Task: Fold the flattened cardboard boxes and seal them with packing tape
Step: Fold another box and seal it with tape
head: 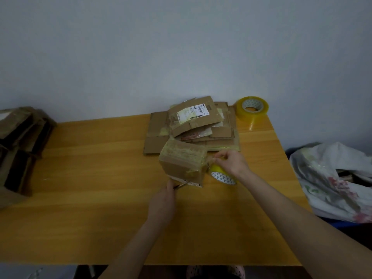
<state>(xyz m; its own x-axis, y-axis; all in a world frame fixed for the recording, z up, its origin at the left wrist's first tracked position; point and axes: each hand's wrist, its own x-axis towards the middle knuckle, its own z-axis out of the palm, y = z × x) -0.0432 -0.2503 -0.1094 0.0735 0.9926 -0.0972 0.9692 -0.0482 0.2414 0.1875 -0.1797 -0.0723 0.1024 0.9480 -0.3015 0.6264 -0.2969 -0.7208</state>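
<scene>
Cardboard box [182, 162] sits between them — left fingers [170, 185] grip scissors [181, 185], right fingers [220, 158] grip the tape roll [222, 175].

Box [182, 161] — scissors [180, 185] left, tape roll [220, 174] right

A smooth wood-grain worktop [100, 178] with a soft sheen carries a matt brown cardboard box [183, 164] banded in glossy clear tape. Flattened boxes [157, 127] of matt cardboard bear a white paper label [192, 113]. Both the near tape roll [222, 175] and far tape roll [252, 108] are shiny, yellowish translucent plastic. The scissors [181, 185] glint metallic; a plastic bag [332, 178] looks crinkled, glossy.
</scene>
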